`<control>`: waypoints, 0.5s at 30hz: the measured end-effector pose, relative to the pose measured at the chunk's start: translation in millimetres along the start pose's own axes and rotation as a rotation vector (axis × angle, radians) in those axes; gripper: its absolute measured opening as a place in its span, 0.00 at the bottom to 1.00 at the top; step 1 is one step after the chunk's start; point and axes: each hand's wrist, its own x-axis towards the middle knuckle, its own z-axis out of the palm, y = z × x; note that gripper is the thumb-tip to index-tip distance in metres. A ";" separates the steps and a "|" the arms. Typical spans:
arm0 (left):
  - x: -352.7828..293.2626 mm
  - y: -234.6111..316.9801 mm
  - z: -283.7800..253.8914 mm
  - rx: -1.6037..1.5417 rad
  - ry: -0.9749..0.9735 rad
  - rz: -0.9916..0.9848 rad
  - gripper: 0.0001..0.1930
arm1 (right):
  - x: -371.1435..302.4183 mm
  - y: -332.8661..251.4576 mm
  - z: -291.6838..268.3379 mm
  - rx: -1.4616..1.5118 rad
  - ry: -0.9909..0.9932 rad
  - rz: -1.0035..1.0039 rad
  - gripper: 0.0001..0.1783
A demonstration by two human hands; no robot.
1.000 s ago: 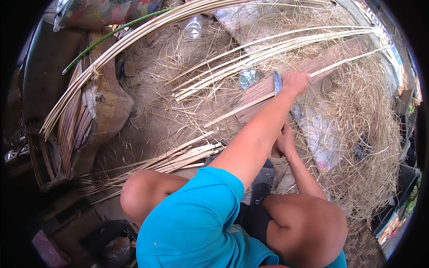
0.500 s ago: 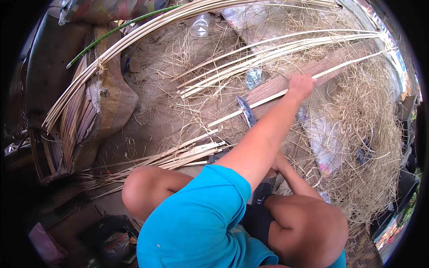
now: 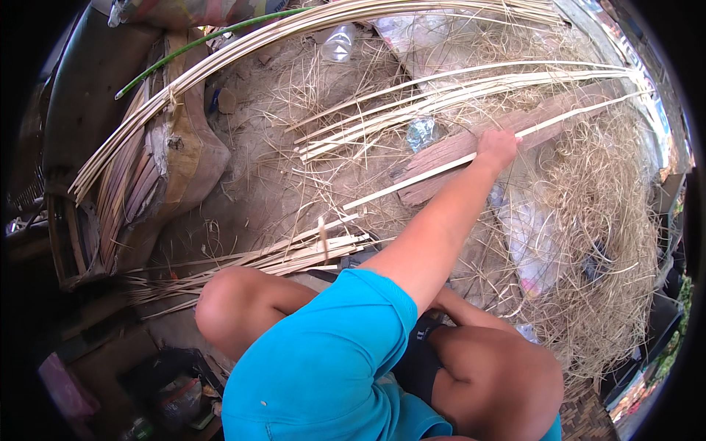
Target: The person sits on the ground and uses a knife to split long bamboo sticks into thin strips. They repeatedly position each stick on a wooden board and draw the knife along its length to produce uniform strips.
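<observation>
We pin 1 pale strip (image 3: 412,178) over the plank (image 3: 443,151).
Left fingers (image 3: 503,138) wrap it; right hand hidden, grip we can't tell. Likely mid-shaving; next calls for steady hold.

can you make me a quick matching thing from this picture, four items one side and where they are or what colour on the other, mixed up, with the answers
Column one
1. left hand
2. green rod
3. sleeve
4. tangle of dry shavings

Column two
A. bright blue
B. heaped at the right side of the picture
C. closed around a pale strip over a wooden board
D. slanting across the upper left of the picture

Right pairs: 1-C, 2-D, 3-A, 4-B
</observation>
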 end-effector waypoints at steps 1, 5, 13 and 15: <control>-1.2 3.4 -2.1 -0.002 0.007 0.008 0.24 | 6.9 16.0 4.9 -0.019 0.120 -0.135 0.31; -3.1 7.6 -12.0 0.084 -0.025 0.075 0.25 | 33.4 80.2 -26.9 0.384 0.458 -0.048 0.26; 3.6 0.1 -7.8 0.075 0.078 0.064 0.25 | 24.7 42.0 -34.7 0.588 0.295 0.190 0.20; -0.6 0.3 -1.1 0.045 0.052 0.051 0.24 | 14.8 28.4 -23.7 0.599 0.316 0.213 0.19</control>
